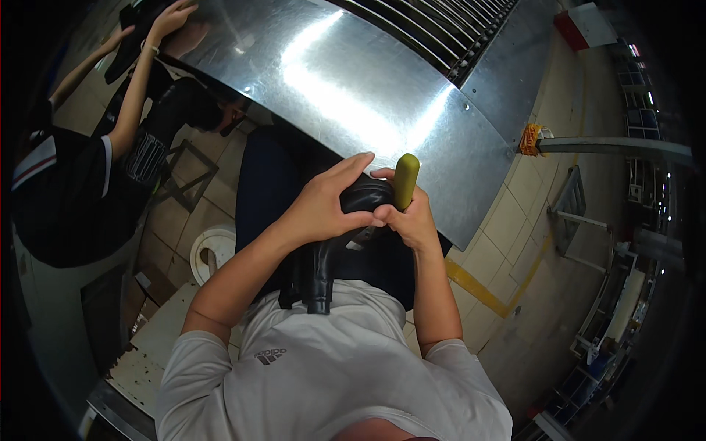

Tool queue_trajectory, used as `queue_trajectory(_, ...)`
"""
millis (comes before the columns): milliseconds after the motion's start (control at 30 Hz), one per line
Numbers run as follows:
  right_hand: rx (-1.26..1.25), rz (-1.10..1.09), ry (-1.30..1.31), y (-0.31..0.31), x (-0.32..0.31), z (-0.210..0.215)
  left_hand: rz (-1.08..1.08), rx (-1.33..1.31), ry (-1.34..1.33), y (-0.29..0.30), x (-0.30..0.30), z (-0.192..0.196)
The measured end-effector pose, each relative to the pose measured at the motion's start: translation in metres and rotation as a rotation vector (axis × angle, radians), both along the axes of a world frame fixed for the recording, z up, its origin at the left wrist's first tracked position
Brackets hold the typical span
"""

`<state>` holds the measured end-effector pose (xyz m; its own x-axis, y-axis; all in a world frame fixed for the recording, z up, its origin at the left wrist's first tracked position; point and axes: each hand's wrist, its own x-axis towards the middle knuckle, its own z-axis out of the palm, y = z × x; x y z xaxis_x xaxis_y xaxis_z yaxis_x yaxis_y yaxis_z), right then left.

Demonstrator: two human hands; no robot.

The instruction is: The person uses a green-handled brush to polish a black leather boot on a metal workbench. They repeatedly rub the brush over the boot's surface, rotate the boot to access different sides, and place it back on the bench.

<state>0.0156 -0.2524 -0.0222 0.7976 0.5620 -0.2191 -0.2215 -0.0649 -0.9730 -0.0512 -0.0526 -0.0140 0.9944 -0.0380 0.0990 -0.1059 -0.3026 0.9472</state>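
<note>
In my lap, at the edge of a metal table, lies a glossy black boot (366,194), its rounded end up between my hands and a narrower black part reaching toward my shirt. My left hand (322,204) grips the boot from the left, with the thumb pointing right and the fingers over the far side. My right hand (415,223) is closed round a tool with a yellow-green handle (406,181), which stands up past the thumb. The tool's working end is hidden. Both thumbs come close together at the boot's near side.
The shiny metal table (323,81) stretches ahead, with a slatted rack or conveyor (434,33) beyond. At the far left, another person's hands (168,22) hold a black item. A white bucket (213,253) stands left of my legs; a metal bar (610,145) juts right.
</note>
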Motion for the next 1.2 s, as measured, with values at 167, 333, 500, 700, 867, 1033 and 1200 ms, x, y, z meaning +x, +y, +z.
queue_trajectory(167,-0.106,-0.054,0.002,-0.012,-0.01,-0.013,-0.03,-0.074,0.045,-0.001,-0.002,-0.012)
queue_trajectory(333,-0.073,-0.132,-0.034,-0.017,-0.03,-0.021,-0.12,-0.31,0.198,0.03,-0.015,-0.046)
queue_trajectory(500,-0.016,-0.335,-0.014,-0.024,-0.047,-0.042,-0.167,0.045,0.345,0.061,-0.078,-0.093)
queue_trajectory(700,0.166,-0.566,0.145,-0.035,-0.077,-0.062,0.072,-0.454,0.328,0.066,-0.091,-0.079)
queue_trajectory(867,0.204,-0.574,0.101,-0.027,-0.085,-0.047,0.415,-0.78,0.312,0.049,-0.102,-0.072)
queue_trajectory(1033,0.247,-0.468,0.02,-0.031,-0.086,-0.048,0.495,-1.128,0.28,0.043,-0.104,-0.07)
queue_trajectory(1200,0.257,-0.443,0.057,-0.027,-0.088,-0.042,0.561,-1.124,0.249,0.042,-0.106,-0.058)
